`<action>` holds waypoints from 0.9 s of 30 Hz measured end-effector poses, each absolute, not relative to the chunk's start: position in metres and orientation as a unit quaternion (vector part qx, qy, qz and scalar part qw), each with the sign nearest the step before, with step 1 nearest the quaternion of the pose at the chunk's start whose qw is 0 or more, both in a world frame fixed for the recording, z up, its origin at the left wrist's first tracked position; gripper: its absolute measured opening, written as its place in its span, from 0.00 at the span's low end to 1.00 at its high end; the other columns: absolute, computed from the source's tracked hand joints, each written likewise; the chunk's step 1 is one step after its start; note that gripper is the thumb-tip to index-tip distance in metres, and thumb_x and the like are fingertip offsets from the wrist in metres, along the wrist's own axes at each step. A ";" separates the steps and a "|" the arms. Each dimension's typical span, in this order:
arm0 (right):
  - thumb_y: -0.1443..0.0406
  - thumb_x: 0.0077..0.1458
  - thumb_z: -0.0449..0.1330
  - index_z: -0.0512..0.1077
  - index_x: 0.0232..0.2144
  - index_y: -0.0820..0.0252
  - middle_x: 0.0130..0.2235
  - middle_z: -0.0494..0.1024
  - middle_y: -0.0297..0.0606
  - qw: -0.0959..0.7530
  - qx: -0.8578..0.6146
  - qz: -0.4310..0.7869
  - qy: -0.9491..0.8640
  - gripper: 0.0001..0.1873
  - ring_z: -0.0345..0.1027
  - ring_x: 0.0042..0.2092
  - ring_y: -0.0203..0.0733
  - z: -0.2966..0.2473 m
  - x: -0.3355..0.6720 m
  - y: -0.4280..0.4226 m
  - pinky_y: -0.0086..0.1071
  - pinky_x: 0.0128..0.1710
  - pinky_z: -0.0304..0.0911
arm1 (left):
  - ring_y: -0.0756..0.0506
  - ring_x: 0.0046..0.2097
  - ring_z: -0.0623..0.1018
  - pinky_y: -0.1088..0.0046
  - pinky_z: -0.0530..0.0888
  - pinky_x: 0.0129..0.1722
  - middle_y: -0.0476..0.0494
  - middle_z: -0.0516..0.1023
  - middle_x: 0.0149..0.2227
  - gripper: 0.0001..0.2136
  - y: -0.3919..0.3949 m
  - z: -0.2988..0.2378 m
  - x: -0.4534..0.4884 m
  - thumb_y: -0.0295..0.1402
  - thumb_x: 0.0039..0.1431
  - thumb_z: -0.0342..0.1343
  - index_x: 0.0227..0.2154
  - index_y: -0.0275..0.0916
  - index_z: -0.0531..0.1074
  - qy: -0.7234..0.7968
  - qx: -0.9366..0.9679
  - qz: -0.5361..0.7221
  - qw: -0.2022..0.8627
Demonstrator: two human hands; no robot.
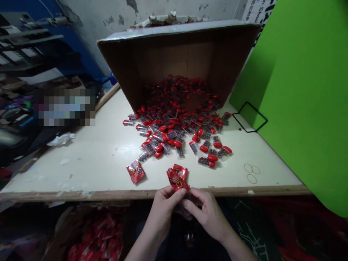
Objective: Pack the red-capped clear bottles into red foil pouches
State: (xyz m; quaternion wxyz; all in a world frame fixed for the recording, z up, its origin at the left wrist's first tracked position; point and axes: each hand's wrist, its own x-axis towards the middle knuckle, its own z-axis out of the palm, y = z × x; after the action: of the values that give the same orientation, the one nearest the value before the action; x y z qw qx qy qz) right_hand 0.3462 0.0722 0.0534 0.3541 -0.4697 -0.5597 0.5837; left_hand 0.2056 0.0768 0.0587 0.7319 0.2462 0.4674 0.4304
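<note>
Both my hands meet at the front edge of the table. My left hand is closed, its thumb pressing on a small red printed packet. My right hand is closed too, pinching the lower end of the same packet, where something clear or dark is partly hidden by the fingers. Just behind it lies a second red packet on the tabletop. Another red sachet rests flat to the left. Beyond them spreads a heap of small clear containers with red caps and dark round balls.
A cardboard box on its side opens toward me, with the containers spilling out. Right of it are a black wire frame, thin rubber bands and a green panel. Red packets fill a container below the table.
</note>
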 end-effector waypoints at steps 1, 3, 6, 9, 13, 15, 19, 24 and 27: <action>0.64 0.56 0.57 0.73 0.34 0.62 0.28 0.72 0.33 0.348 -0.471 0.576 -0.571 0.08 0.63 0.30 0.36 0.055 0.347 0.073 0.27 0.30 0.59 | 0.50 0.18 0.71 0.73 0.71 0.23 0.44 0.76 0.20 0.09 0.076 0.059 0.205 0.33 0.51 0.59 0.33 0.33 0.77 0.469 0.248 0.430 0.730; 0.64 0.56 0.56 0.73 0.33 0.62 0.28 0.73 0.33 0.337 -0.461 0.589 -0.571 0.07 0.63 0.30 0.37 0.057 0.347 0.074 0.27 0.30 0.59 | 0.50 0.20 0.72 0.74 0.71 0.23 0.43 0.77 0.23 0.09 0.076 0.062 0.205 0.33 0.51 0.59 0.32 0.33 0.77 0.466 0.241 0.433 0.733; 0.63 0.56 0.56 0.72 0.33 0.63 0.27 0.71 0.32 0.339 -0.442 0.622 -0.550 0.08 0.63 0.29 0.35 0.059 0.344 0.075 0.26 0.29 0.59 | 0.51 0.21 0.72 0.75 0.70 0.24 0.44 0.77 0.23 0.09 0.076 0.068 0.206 0.33 0.52 0.59 0.33 0.33 0.78 0.456 0.222 0.445 0.737; 0.63 0.56 0.57 0.71 0.33 0.62 0.26 0.69 0.31 0.363 -0.456 0.601 -0.547 0.08 0.61 0.28 0.34 0.061 0.339 0.074 0.25 0.27 0.57 | 0.51 0.19 0.70 0.75 0.69 0.22 0.46 0.76 0.21 0.10 0.077 0.073 0.211 0.33 0.50 0.61 0.34 0.33 0.78 0.462 0.200 0.461 0.731; 0.62 0.56 0.58 0.72 0.32 0.63 0.28 0.69 0.33 0.372 -0.468 0.588 -0.545 0.08 0.60 0.30 0.35 0.061 0.336 0.071 0.26 0.28 0.57 | 0.50 0.28 0.74 0.76 0.71 0.31 0.43 0.79 0.28 0.09 0.078 0.080 0.212 0.32 0.51 0.60 0.34 0.33 0.78 0.453 0.189 0.468 0.735; 0.62 0.55 0.58 0.72 0.32 0.63 0.28 0.68 0.33 0.378 -0.440 0.638 -0.507 0.09 0.60 0.30 0.35 0.060 0.338 0.070 0.26 0.28 0.57 | 0.50 0.31 0.75 0.75 0.71 0.36 0.42 0.79 0.30 0.09 0.078 0.083 0.209 0.31 0.52 0.59 0.35 0.33 0.78 0.437 0.204 0.458 0.747; 0.61 0.54 0.60 0.71 0.31 0.65 0.25 0.68 0.32 0.396 -0.354 0.745 -0.404 0.10 0.58 0.26 0.32 0.058 0.339 0.071 0.26 0.26 0.56 | 0.51 0.27 0.73 0.76 0.70 0.31 0.43 0.77 0.27 0.10 0.076 0.087 0.203 0.31 0.53 0.58 0.37 0.33 0.77 0.426 0.217 0.422 0.770; 0.61 0.54 0.59 0.71 0.30 0.65 0.24 0.67 0.31 0.383 -0.370 0.736 -0.419 0.10 0.58 0.26 0.32 0.062 0.339 0.072 0.26 0.25 0.55 | 0.52 0.24 0.70 0.76 0.69 0.26 0.47 0.74 0.23 0.07 0.072 0.082 0.205 0.33 0.53 0.58 0.30 0.33 0.77 0.449 0.243 0.438 0.740; 0.63 0.53 0.61 0.71 0.27 0.63 0.24 0.66 0.30 0.363 -0.454 0.629 -0.517 0.08 0.57 0.27 0.33 0.065 0.341 0.072 0.25 0.26 0.55 | 0.52 0.24 0.70 0.77 0.69 0.25 0.47 0.75 0.24 0.06 0.071 0.076 0.209 0.32 0.50 0.61 0.28 0.33 0.76 0.493 0.254 0.461 0.692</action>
State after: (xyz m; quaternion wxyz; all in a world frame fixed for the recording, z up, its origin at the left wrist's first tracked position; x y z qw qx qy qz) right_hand 0.3406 0.0715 0.0651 0.3626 -0.4542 -0.5168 0.6287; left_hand 0.2087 0.0707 0.0762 0.6924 0.2535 0.4933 0.4614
